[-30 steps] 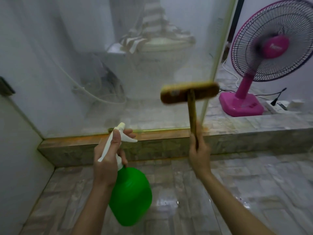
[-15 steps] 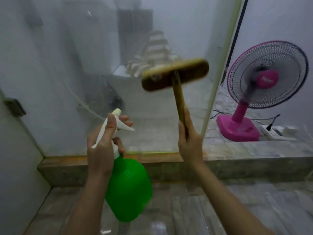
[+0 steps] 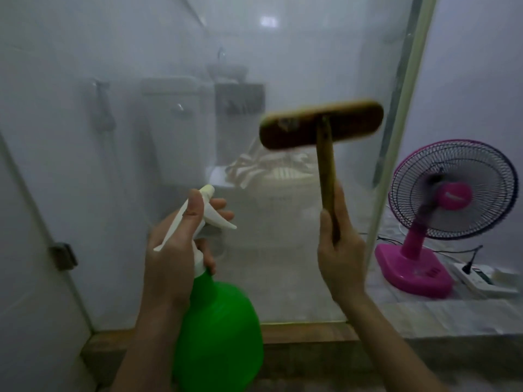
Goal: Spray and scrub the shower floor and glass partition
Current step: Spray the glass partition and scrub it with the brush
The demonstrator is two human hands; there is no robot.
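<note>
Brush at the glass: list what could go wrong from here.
The brush head sits close to the glass partition edge; a hard stroke could knock the pane. The fan and power strip stand just past that edge; mist from the spray bottle could reach them. The right hand holds the handle low; it may slip if wet.

Dim, hazy, slight motion blur, wide-angle bowing
</note>
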